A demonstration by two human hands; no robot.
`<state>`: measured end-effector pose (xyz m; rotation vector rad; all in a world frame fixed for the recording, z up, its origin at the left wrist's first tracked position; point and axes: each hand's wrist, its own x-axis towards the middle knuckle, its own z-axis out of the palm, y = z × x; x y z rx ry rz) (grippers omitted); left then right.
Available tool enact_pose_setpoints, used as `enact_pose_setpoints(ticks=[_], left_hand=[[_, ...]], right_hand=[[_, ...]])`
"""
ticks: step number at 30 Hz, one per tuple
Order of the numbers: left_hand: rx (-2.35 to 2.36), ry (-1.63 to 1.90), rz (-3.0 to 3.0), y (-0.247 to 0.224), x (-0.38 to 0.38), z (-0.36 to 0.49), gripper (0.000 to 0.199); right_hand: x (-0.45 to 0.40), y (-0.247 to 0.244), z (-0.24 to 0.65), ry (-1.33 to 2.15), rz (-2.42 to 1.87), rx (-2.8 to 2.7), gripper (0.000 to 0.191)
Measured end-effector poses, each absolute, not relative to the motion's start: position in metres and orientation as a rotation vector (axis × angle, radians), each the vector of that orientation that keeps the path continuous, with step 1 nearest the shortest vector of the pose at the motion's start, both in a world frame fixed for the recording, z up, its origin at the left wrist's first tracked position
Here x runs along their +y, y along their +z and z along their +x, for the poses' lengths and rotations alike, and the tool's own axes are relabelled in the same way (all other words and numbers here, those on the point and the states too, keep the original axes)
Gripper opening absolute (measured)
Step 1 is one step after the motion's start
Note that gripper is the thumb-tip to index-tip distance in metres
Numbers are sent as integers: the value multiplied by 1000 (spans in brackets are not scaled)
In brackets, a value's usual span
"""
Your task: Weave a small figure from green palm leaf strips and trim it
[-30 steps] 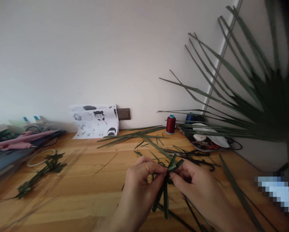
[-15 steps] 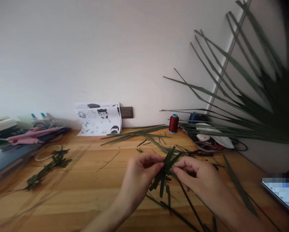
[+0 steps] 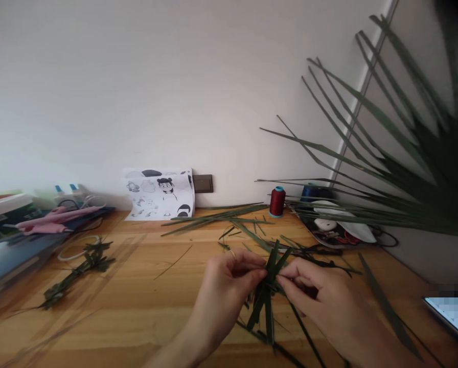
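A bundle of woven green palm leaf strips point(image 3: 266, 306) is held up over the wooden table, its strip ends fanning upward and downward. My left hand point(image 3: 234, 278) pinches it from the left between thumb and fingers; a ring shows on one finger. From the right, my right hand point(image 3: 313, 289) pinches at the bundle's middle with thumb and forefinger closed. The fingertips partly hide the crossing of the strips. A long strip trails from the bundle down toward the table's front edge.
Cut leaf strips point(image 3: 217, 217) lie at the back, near a dark red thread spool point(image 3: 277, 202). A large palm leaf point(image 3: 413, 189) spreads in from the right. At left are a finished-looking leaf braid point(image 3: 75, 276), a pink glue gun point(image 3: 54, 221) and a printed sheet point(image 3: 160, 197). A phone point(image 3: 453, 314) sits at right.
The whole view has shifted slightly, with things appearing a little lower and to the right. Both hands keep their pinch on the bundle, whose lower strips now hang straighter down.
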<state>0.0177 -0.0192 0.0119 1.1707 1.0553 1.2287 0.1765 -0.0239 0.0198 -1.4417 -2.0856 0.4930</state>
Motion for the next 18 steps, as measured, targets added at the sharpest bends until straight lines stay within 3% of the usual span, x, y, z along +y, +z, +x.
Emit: enact_pose_setpoints(ticks=[12, 18], left_hand=[[1032, 1163, 1227, 14, -13, 13, 3], [967, 1085, 1195, 13, -12, 7, 4]], right_hand=[[-24, 22, 181, 322, -1356, -2144, 13], [-22, 19, 187, 411, -1322, -2212, 15]])
